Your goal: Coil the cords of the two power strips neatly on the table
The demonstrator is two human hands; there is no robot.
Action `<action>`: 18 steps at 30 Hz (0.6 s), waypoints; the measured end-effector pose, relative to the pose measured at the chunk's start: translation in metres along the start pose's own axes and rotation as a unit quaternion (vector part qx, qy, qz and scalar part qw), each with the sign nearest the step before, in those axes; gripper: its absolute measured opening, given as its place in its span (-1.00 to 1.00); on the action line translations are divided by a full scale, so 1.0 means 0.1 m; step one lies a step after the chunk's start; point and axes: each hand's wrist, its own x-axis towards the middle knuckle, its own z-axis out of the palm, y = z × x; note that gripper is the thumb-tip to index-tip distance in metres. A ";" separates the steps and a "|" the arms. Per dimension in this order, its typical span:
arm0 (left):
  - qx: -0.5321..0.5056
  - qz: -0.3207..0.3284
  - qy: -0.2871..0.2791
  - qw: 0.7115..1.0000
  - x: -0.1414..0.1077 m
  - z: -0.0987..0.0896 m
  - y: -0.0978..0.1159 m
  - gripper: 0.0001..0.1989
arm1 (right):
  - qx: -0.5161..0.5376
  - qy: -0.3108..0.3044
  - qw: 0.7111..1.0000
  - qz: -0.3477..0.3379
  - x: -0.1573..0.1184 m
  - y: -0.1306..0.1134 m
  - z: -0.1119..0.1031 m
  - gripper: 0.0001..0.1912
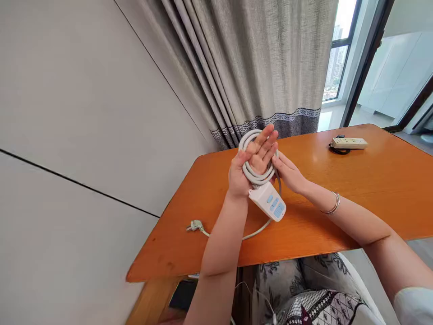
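Observation:
My left hand (259,153), palm toward me and fingers stretched out, reaches through a coil of white-grey power cable (257,178), with the thumb hooked over it. A white power strip (270,201) with blue-marked sockets hangs tilted just below the coil, over the table. My right hand (289,173) pinches the coil's right side; its fingertips are partly hidden. From the strip the cable runs down under my left forearm to a plug (195,225) lying on the table to the left.
The orange-brown wooden table (338,189) carries another, cream power strip (349,143) with a black cord at the far right. Behind stands a grey curtain (270,67); a white panelled wall (84,90) borders the left. A dark flat object (182,294) lies below the table edge.

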 end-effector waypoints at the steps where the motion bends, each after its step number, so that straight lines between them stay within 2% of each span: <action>1: 0.008 0.005 0.012 1.000 0.01 -0.03 0.02 -0.54 | -0.030 -0.011 0.999 -0.002 -0.03 -0.01 0.00 -0.40; 8: 0.084 0.069 0.050 0.993 0.06 -0.16 0.02 -0.54 | -0.173 -0.124 0.977 0.019 -0.10 -0.20 -0.09 -0.49; 11: 0.153 0.118 0.073 0.978 0.08 -0.23 -0.01 -0.60 | -0.198 -0.177 0.962 0.058 -0.09 -0.27 -0.15 -0.31; 14: 0.221 0.164 0.105 0.956 0.11 -0.38 -0.04 -0.59 | -0.251 -0.208 0.942 0.087 -0.09 -0.32 -0.18 -0.16; 16: 0.254 0.195 0.123 0.939 0.13 -0.51 -0.07 -0.60 | -0.296 -0.225 0.924 0.093 -0.09 -0.33 -0.18 -0.25; 18: 0.290 0.230 0.139 0.918 0.14 -0.64 -0.09 -0.60 | -0.334 -0.232 0.908 0.104 -0.09 -0.35 -0.19 -0.43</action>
